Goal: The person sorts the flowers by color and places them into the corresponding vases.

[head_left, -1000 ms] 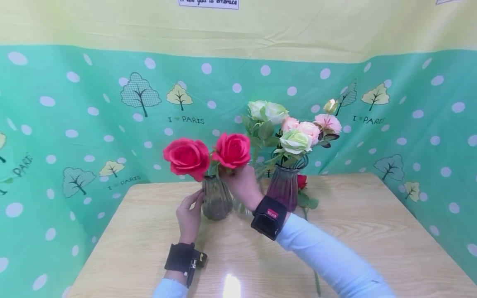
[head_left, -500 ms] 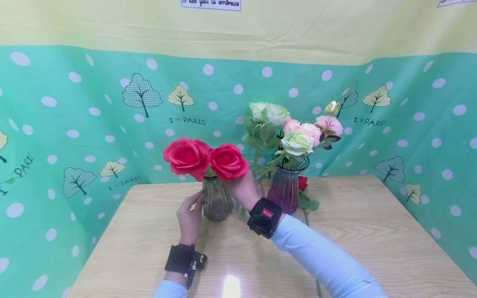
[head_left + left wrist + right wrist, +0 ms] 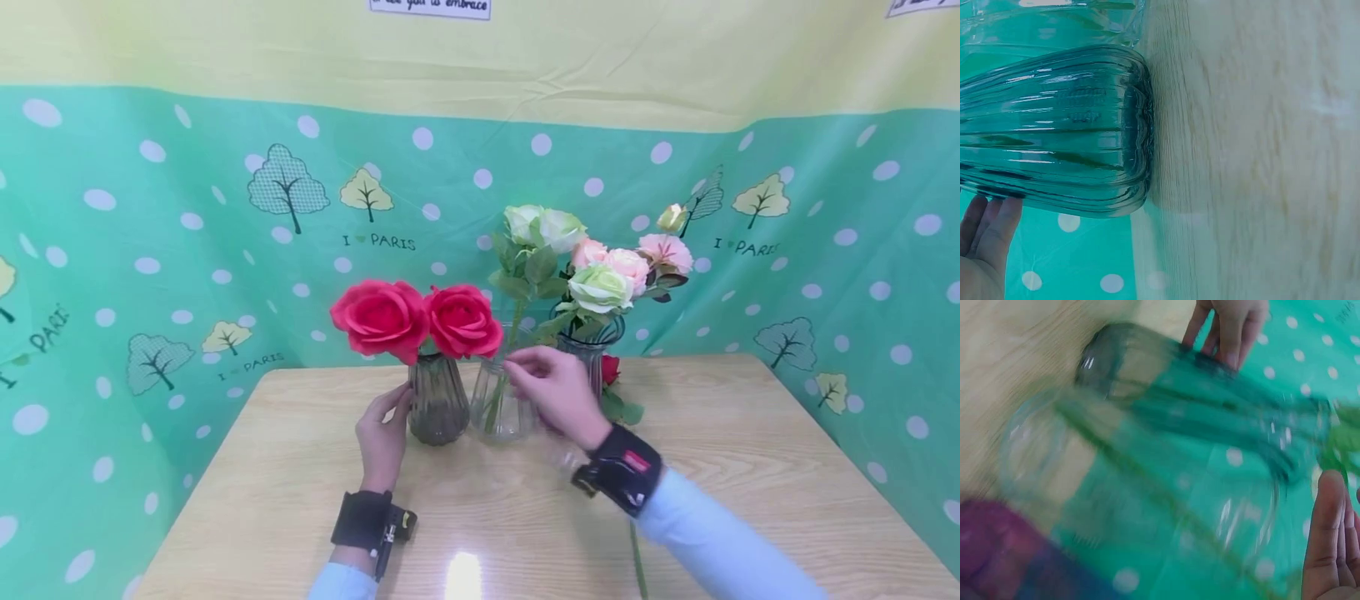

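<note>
Two red roses, a larger one (image 3: 381, 318) and a smaller one (image 3: 463, 322), stand side by side in a ribbed grey glass vase (image 3: 437, 408). Two green stems show through its glass in the right wrist view. My left hand (image 3: 381, 437) touches the vase's left side with its fingertips, which in the left wrist view lie nearly straight on the glass. To the right, my right hand (image 3: 558, 392) hovers in front of the clear and purple vases, holding nothing, its fingers loosely extended.
A clear glass vase (image 3: 498, 421) with white-green roses (image 3: 545, 229) stands beside the grey one. The purple vase (image 3: 997, 556) holds pink and pale green flowers (image 3: 602, 287). Another red rose (image 3: 611, 369) lies on the table's right side. A patterned curtain (image 3: 187, 275) hangs behind.
My right hand lowered the smaller rose at the grey vase's mouth, then let go and moved right. The left hand stayed against the vase.
</note>
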Demonstrator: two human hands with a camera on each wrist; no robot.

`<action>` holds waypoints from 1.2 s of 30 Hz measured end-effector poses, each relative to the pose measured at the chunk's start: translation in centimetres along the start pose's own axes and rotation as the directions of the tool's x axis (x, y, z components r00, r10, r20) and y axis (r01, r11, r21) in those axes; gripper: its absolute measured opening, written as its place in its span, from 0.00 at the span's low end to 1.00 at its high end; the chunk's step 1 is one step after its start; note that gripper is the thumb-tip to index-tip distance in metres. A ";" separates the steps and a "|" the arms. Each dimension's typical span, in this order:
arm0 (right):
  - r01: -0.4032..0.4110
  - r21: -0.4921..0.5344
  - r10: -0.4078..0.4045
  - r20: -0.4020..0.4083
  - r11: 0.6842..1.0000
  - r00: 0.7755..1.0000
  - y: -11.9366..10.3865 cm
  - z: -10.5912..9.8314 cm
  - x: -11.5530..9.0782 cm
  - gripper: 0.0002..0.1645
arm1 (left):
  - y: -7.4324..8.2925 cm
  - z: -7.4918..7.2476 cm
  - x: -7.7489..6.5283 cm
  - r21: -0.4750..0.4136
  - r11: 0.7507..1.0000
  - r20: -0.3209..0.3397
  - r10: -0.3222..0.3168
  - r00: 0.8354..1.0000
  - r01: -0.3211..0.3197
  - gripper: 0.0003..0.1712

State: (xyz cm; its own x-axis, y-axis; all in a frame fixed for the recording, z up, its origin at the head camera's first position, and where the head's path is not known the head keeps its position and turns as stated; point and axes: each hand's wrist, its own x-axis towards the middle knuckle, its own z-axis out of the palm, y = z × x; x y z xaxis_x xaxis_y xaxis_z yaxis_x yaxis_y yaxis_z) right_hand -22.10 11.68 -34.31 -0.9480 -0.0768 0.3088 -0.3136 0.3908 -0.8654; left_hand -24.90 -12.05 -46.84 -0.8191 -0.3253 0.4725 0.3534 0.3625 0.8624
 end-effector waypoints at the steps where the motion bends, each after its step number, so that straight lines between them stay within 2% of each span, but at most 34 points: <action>1: -0.007 0.002 0.007 -0.012 1.000 1.000 0.3 -1.0 -0.4 0.13 | 0.0 0.0 0.0 -0.001 1.000 -0.003 0.016 1.000 -0.016 0.12; 5: -0.050 -0.015 0.048 -0.061 0.999 0.997 1.6 -5.2 -1.8 0.15 | 0.0 0.0 0.1 -0.007 0.999 -0.014 0.054 0.998 -0.054 0.12; 9: -0.121 -0.061 0.113 -0.112 0.991 0.987 3.3 -9.1 -2.7 0.21 | 0.0 0.1 0.2 -0.006 0.998 -0.011 0.060 0.998 -0.060 0.12; 12: -0.177 -0.102 0.162 -0.140 0.979 0.977 5.1 -11.2 -3.2 0.24 | 0.0 0.1 0.2 -0.012 0.999 -0.004 0.043 0.999 -0.044 0.12; 15: -0.255 -0.144 0.237 -0.126 0.956 0.963 7.3 -12.3 -3.6 0.25 | 0.0 0.1 0.2 -0.021 1.000 0.002 0.023 1.000 -0.023 0.12; 20: -0.381 -0.218 0.379 -0.056 0.898 0.924 11.8 -12.0 -3.9 0.21 | 0.1 0.1 0.2 -0.012 0.999 -0.002 0.035 0.999 -0.035 0.11; 25: -0.416 -0.318 0.425 -0.046 0.852 0.904 14.9 -10.6 -4.1 0.17 | -0.1 0.2 0.1 -0.009 1.000 -0.005 0.029 1.000 -0.029 0.11; 29: -0.451 -0.403 0.464 -0.070 0.797 0.883 16.3 -9.8 -4.2 0.17 | -0.3 0.3 0.1 -0.025 0.999 0.001 0.038 0.999 -0.038 0.11; 33: -0.464 -0.418 0.472 -0.093 0.781 0.877 17.0 -9.2 -3.9 0.22 | -0.2 0.2 0.1 -0.025 0.999 -0.004 0.041 0.999 -0.041 0.12; 36: -0.476 -0.440 0.480 -0.111 0.762 0.870 17.4 -8.8 -3.7 0.22 | 0.0 0.1 0.1 -0.007 0.999 -0.005 0.036 0.999 -0.036 0.11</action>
State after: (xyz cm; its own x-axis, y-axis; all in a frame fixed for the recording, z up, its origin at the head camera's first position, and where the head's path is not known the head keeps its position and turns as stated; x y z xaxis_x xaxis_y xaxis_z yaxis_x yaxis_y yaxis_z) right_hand -23.56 26.83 -47.00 -0.9695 0.2227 -0.1027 0.2364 0.7374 -0.6327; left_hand -25.03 -11.95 -46.85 -0.8039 -0.3163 0.5036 0.3853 0.3680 0.8462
